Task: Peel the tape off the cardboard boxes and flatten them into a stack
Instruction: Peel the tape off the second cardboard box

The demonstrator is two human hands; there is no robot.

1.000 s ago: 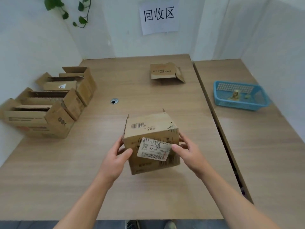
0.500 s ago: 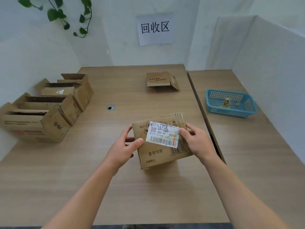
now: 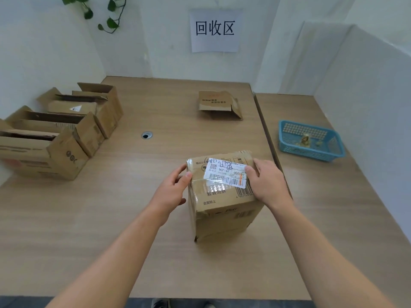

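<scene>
**Open room.** The sealed box point(image 3: 222, 207) stands upright on the wooden table point(image 3: 89, 218), near the table's right edge. Left of the box and in front of it the tabletop is bare out to the front edge. Just right of the box a seam separates this table from a second table point(image 3: 347, 218), which is bounded on its far right by a white partition point(image 3: 367, 107).

**Hands.** The left hand point(image 3: 172, 192) grips the box's upper left edge, thumb on top and fingers against the side. The right hand point(image 3: 266, 183) grips the upper right edge, with its thumb lying on the white shipping label point(image 3: 225, 172). Glossy clear tape point(image 3: 195, 185) runs across the box top, under and around the label.

**Surroundings.** Beyond the box lies a flattened box point(image 3: 219, 104) – well apart, towards the back wall. Beyond the box and to its left is a cable hole point(image 3: 146, 135) in the tabletop. Far to the left of the box three open boxes point(image 3: 66, 134) sit in a row against the wall. A paper sign point(image 3: 215, 30) and a trailing plant point(image 3: 106, 16) hang on the wall behind.

**Containers.** The open boxes have their flaps raised; their contents cannot be made out. Right of the sealed box, on the second table, a blue basket point(image 3: 311, 153) holds a few small yellowish scraps point(image 3: 305, 138) – too small to identify.
</scene>
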